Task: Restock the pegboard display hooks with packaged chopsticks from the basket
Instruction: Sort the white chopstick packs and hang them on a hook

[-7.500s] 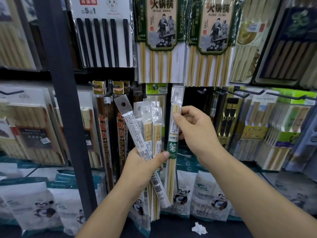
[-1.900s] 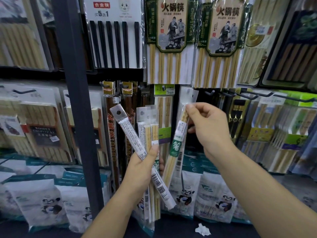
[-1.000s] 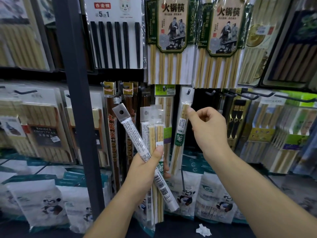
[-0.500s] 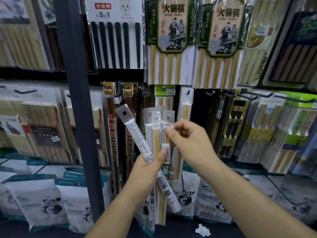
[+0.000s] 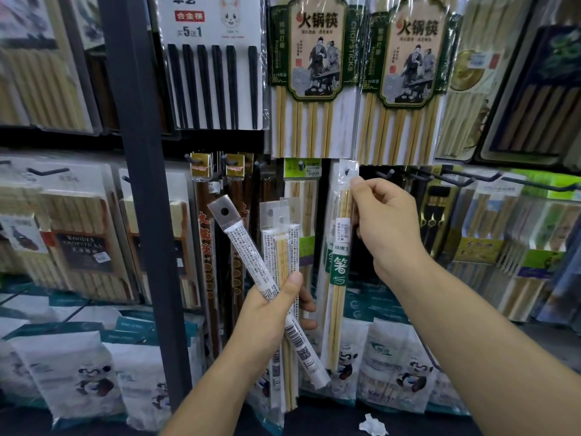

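My left hand [image 5: 273,313] grips a fan of narrow chopstick packs [image 5: 280,247] at their middle; a white-labelled pack [image 5: 248,259] leans out to the left. My right hand [image 5: 385,225] pinches a clear pack of bamboo chopsticks with a green label [image 5: 339,269] near its top. That pack's header hole is up at a pegboard hook [image 5: 347,172], in front of another pack hanging there. Whether the hook passes through the hole I cannot tell. No basket is in view.
A dark upright post [image 5: 143,196] stands left of my hands. Bare hooks [image 5: 465,177] stick out to the right. Large chopstick cards [image 5: 311,73] hang above, bagged goods with panda prints [image 5: 390,369] lie below, and a crumpled paper scrap [image 5: 372,424] sits on the shelf.
My right hand left the hung pack, came down to the bundle, took another green-label pack and lifted it to the same hook. The left hand stayed put.
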Motion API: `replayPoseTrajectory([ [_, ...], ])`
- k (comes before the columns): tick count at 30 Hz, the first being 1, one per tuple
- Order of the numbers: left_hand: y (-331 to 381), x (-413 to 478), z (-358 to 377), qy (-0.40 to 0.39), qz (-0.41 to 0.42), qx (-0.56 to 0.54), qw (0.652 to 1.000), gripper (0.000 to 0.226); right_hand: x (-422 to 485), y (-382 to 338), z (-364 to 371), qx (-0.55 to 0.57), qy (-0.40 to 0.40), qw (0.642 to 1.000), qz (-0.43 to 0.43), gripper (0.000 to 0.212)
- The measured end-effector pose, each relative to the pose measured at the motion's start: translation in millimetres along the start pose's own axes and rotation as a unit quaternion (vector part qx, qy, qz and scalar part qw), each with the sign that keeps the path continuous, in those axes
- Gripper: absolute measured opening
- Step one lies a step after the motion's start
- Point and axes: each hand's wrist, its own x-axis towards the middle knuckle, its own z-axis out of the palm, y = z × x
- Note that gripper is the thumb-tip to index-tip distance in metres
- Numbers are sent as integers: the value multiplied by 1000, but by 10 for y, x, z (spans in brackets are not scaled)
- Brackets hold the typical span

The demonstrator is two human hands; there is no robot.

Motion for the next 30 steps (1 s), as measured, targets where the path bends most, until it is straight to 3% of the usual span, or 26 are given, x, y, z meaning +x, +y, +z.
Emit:
replayPoseTrajectory([
  [9,18,-4,-9,0,1,5,1000,18,44,71,22,-43,10,999,-25,40],
  [16,18,-5,-21,-3,10,5,1000,18,-31,334,-16,-106,19,992,-61,24],
  [30,-16,5,-26,-4,-3,8,1000,18,198,529,9,-102,-2,994,-28,19],
])
